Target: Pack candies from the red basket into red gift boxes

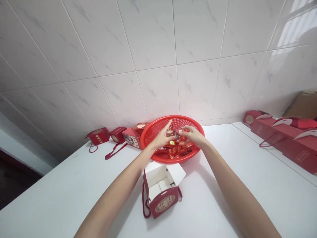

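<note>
Both my hands are inside a red plastic basket (pixel 146 130) that holds several red wrapped candies (pixel 173 151). My left hand (pixel 162 136) is at the basket's left side, its thumb raised apart and its other fingers reaching toward the middle. From the right, my right hand (pixel 194 136) has its fingers curled on a red wrapped candy (pixel 177 131), which is close to the left fingertips and partly hidden. Just in front of the basket stands an open red gift box (pixel 164 202) with a white inside and a dark red cord handle.
Small red boxes (pixel 98 136) with cords stand to the left of the basket along the wall. A row of larger red boxes (pixel 269 135) lines the right side, with a brown carton (pixel 303 104) behind. The tiled wall (pixel 158 89) bounds the white table (pixel 81 185).
</note>
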The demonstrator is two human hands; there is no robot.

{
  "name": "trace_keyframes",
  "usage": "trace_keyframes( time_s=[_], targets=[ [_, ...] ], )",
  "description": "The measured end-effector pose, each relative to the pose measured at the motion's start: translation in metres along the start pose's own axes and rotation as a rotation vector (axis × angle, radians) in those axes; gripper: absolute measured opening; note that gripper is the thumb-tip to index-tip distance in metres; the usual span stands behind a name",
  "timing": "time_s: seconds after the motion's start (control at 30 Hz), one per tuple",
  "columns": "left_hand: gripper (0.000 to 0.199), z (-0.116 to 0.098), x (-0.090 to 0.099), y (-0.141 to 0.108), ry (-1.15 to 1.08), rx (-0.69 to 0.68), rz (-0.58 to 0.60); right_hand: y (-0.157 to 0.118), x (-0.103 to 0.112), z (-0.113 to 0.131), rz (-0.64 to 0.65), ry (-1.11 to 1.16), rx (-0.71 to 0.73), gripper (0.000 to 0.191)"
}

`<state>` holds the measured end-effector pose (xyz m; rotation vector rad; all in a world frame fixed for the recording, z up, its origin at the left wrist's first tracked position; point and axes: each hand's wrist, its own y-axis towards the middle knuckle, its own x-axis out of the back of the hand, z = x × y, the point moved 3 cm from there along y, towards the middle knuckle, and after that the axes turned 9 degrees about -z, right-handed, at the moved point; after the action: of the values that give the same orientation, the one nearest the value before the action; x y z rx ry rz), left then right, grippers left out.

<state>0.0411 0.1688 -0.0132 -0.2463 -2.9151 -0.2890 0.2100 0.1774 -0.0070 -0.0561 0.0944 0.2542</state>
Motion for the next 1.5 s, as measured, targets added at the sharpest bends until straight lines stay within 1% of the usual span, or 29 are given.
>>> trace_keyframes(
  time_s=[0.07,0.13,0.2,0.23,0.27,0.33,0.4,0.47,0.53,0.63,0.73,0.8,0.93,1.07,1.13,1.27,1.33,1.43,1.5],
  targets=[
    [0.117,-0.001,0.000,0.000,0.021,-0.016,-0.004,-0.001,0.000,0.001,-0.011,-0.004,0.001,0.016],
    [0.114,-0.002,0.000,0.001,0.086,-0.038,-0.055,-0.001,-0.001,0.002,-0.031,-0.005,0.005,0.016],
    [0.104,-0.002,-0.001,0.002,0.217,-0.056,-0.103,-0.001,-0.001,0.002,-0.056,-0.003,0.013,0.014],
    [0.095,-0.003,-0.001,0.002,0.315,-0.058,-0.103,0.000,0.000,0.002,-0.073,0.000,0.019,0.012],
    [0.083,-0.003,-0.002,0.002,0.417,-0.053,-0.083,0.000,0.000,0.002,-0.092,0.004,0.025,0.011],
    [0.060,-0.002,-0.004,0.002,0.588,-0.026,0.002,0.001,0.001,0.003,-0.135,0.013,0.038,0.010],
    [0.050,0.000,-0.004,0.000,0.678,0.018,0.092,0.002,0.001,0.003,-0.170,0.022,0.047,0.011],
    [0.052,0.003,-0.003,-0.002,0.733,0.058,0.152,0.003,0.002,0.003,-0.186,0.031,0.052,0.012],
    [0.058,0.005,-0.002,-0.003,0.788,0.081,0.194,0.003,0.002,0.003,-0.190,0.041,0.055,0.012],
    [0.063,0.007,-0.005,-0.004,0.840,0.081,0.255,0.004,0.001,0.002,-0.191,0.060,0.056,0.011],
    [0.063,0.012,-0.010,-0.003,0.951,0.060,0.354,0.005,0.001,0.001,-0.196,0.081,0.059,0.012],
    [0.058,0.015,-0.012,-0.003,1.021,0.059,0.393,0.005,0.001,0.001,-0.196,0.093,0.064,0.012],
    [0.033,0.018,-0.013,-0.004,1.045,0.087,0.404,0.006,0.001,0.001,-0.182,0.108,0.074,0.012],
    [0.016,0.015,-0.011,-0.007,1.025,0.081,0.367,0.007,0.001,0.001,-0.169,0.120,0.084,0.013],
    [0.012,0.013,-0.010,-0.007,1.004,0.067,0.324,0.008,0.002,0.000,-0.170,0.131,0.090,0.015],
    [0.021,0.007,-0.006,-0.004,0.956,0.005,0.169,0.011,0.005,-0.001,-0.207,0.175,0.117,0.021],
    [0.025,0.000,-0.003,-0.001,0.916,-0.039,0.089,0.012,0.007,0.000,-0.221,0.203,0.137,0.023],
    [0.033,-0.020,0.005,-0.002,0.832,-0.105,0.006,0.011,0.008,0.005,-0.202,0.229,0.156,0.027],
    [0.039,-0.040,0.012,-0.011,0.716,-0.128,0.016,0.007,0.006,0.011,-0.167,0.241,0.173,0.031]
  ],
)
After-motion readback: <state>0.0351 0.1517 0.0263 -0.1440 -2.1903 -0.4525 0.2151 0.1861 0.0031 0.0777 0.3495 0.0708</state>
